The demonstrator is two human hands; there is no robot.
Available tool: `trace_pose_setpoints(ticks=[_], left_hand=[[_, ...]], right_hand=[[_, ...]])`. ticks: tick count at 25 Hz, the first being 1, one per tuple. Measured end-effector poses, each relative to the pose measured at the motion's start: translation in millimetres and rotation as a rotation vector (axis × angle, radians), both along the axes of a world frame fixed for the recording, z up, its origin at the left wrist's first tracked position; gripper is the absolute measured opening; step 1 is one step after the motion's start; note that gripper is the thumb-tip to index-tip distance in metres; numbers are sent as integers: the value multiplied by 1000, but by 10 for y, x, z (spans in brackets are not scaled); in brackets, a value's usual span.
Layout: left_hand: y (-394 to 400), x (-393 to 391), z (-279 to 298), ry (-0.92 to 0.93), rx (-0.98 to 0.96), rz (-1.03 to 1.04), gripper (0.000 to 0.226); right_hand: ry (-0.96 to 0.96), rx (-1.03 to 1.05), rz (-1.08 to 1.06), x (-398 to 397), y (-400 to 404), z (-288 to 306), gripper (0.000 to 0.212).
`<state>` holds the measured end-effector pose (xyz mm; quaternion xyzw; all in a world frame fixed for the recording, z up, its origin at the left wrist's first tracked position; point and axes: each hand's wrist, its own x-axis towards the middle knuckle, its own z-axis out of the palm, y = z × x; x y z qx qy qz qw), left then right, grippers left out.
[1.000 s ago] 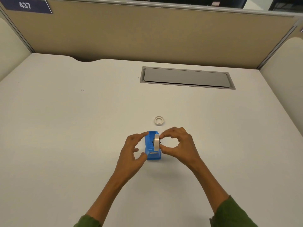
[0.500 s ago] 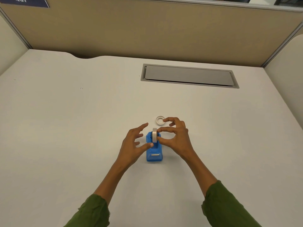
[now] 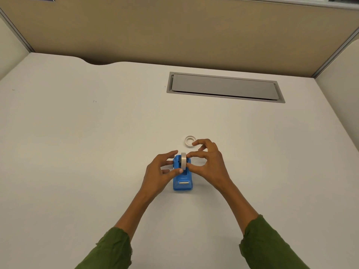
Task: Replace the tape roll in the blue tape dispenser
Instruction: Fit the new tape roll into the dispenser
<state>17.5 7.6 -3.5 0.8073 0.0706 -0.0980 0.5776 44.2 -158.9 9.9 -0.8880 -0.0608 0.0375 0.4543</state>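
The blue tape dispenser [image 3: 182, 183] stands on the white desk [image 3: 77, 152], its metal cutter facing me. A whitish tape roll [image 3: 183, 161] stands upright in its cradle. My right hand [image 3: 208, 164] pinches the roll between thumb and forefinger from the right. My left hand [image 3: 162, 171] is at the dispenser's left side, thumb tip touching the roll's lower edge, fingers spread. A second, thin white roll or ring [image 3: 189, 141] lies flat just beyond my right fingers.
A grey recessed cable hatch [image 3: 223, 87] sits in the desk at the back. Tan partition panels [image 3: 174, 30] enclose the desk at the back and both sides.
The dispenser has turned so its cutter faces me and it rests flat on the desk. My right hand shifted its pinch to the roll's top; my left fingers opened.
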Motion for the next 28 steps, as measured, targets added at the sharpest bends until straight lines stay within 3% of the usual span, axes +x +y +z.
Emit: trace_pose_setpoints(ticks=[16, 21, 28], left_hand=[[-8, 33, -19, 0, 0, 10, 55], [-4, 37, -9, -4, 9, 0, 48], [15, -10, -54, -43, -3, 10, 32]], right_hand=[[-40, -49, 16, -33, 44, -48, 28], [-67, -42, 42, -32, 24, -69, 15], [-60, 124, 43, -74, -42, -124, 34]])
